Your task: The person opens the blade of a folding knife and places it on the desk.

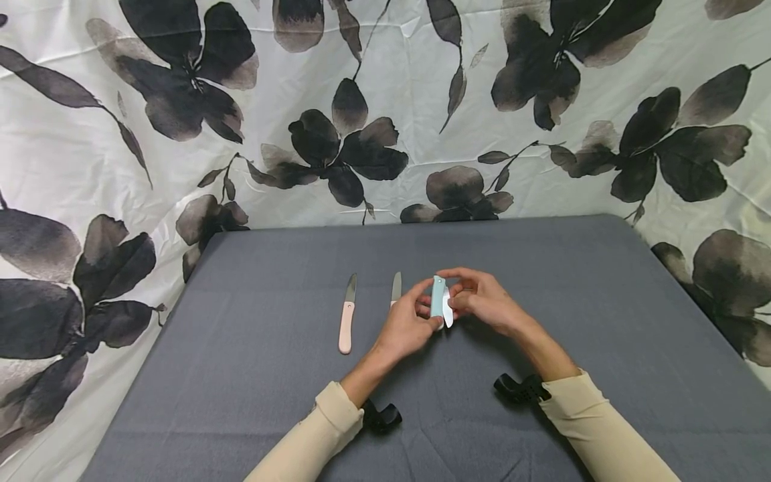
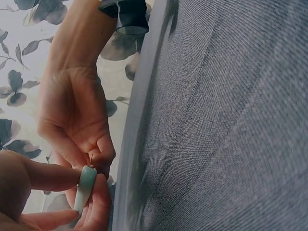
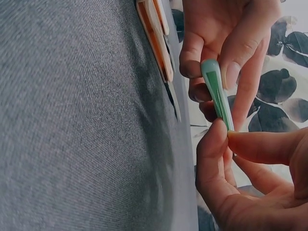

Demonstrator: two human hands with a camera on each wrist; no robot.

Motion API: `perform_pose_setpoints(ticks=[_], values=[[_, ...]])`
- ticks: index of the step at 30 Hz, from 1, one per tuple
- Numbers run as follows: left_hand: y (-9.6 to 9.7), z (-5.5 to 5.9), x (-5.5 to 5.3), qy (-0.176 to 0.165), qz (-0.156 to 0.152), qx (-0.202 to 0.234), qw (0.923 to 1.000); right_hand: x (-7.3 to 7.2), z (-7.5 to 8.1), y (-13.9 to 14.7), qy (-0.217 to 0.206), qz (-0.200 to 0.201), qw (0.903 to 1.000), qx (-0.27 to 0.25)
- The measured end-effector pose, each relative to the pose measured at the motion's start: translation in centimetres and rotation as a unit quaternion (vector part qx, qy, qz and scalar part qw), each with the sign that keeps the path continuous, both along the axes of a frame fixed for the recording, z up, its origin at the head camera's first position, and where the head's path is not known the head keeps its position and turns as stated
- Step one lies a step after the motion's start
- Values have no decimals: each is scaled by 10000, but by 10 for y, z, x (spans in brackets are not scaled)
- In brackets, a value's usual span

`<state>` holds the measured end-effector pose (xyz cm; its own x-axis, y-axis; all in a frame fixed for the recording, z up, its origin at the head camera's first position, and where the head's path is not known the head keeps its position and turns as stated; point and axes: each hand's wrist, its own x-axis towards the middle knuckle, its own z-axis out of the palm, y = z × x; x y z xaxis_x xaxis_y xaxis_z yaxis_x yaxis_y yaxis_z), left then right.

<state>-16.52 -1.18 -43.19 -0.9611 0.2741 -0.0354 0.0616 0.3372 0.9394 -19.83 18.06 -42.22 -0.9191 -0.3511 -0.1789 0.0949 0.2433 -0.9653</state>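
Note:
Above the table, a folding knife with a light teal handle (image 1: 438,298) is held between both hands, its blade (image 1: 448,308) partly swung out on the right side. My left hand (image 1: 409,325) grips the handle between thumb and fingers. With thumb and forefinger my right hand (image 1: 484,301) pinches the blade. In the right wrist view the slotted edge of the handle (image 3: 215,89) faces the camera. Left of the hands lies an unfolded knife with a pale pink handle (image 1: 346,328). Another unfolded knife (image 1: 396,288) lies nearer, its handle mostly hidden behind my left hand.
A grey cloth covers the table (image 1: 241,388). Behind it hangs a white curtain (image 1: 415,87) with dark flowers. Black wrist-camera mounts (image 1: 382,418) sit beneath both forearms, close above the cloth.

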Motion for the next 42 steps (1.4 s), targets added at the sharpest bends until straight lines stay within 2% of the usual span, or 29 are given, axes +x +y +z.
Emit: perform_pose_setpoints(ticks=[9, 15, 28, 35, 42], values=[[-4, -2, 3, -75, -176, 82, 9998, 6, -2, 6, -106, 138, 9998, 106], [-10, 2, 2, -92, -236, 99, 9996, 7, -2, 3, -88, 105, 9998, 158], [-10, -1, 1, -166, 92, 682, 9975, 14, -5, -5, -122, -129, 9998, -94], [-8, -1, 0, -197, 153, 728, 9970, 15, -5, -5, -24, -435, 9990, -72], [-8, -1, -2, -208, 124, 703, 9972, 15, -6, -4, 85, -541, 9984, -116]])
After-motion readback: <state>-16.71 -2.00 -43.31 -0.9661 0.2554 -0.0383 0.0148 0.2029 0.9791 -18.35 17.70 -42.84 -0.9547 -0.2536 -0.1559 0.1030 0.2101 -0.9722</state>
